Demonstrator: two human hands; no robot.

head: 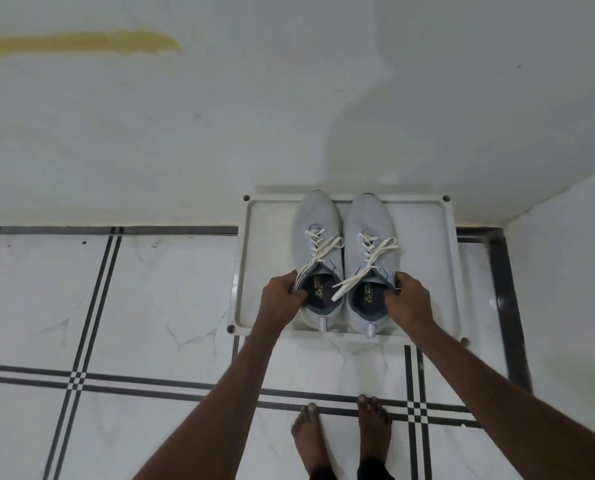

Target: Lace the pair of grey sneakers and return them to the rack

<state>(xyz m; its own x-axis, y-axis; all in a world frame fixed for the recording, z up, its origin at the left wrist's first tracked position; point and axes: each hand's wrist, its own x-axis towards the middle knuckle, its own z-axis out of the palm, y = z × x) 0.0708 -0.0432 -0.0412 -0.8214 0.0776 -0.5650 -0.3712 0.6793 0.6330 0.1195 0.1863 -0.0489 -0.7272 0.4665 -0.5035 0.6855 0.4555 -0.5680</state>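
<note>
A white rack [254, 271] with a raised rim sits on the tiled floor [133, 306] against the wall, carrying two grey sneakers [344, 258] side by side, toes toward twelve o'clock.

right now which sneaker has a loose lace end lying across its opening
The right sneaker, held by the right hand. Its lace crosses the opening; the left sneaker's lace ends run toward the left hand.
</note>
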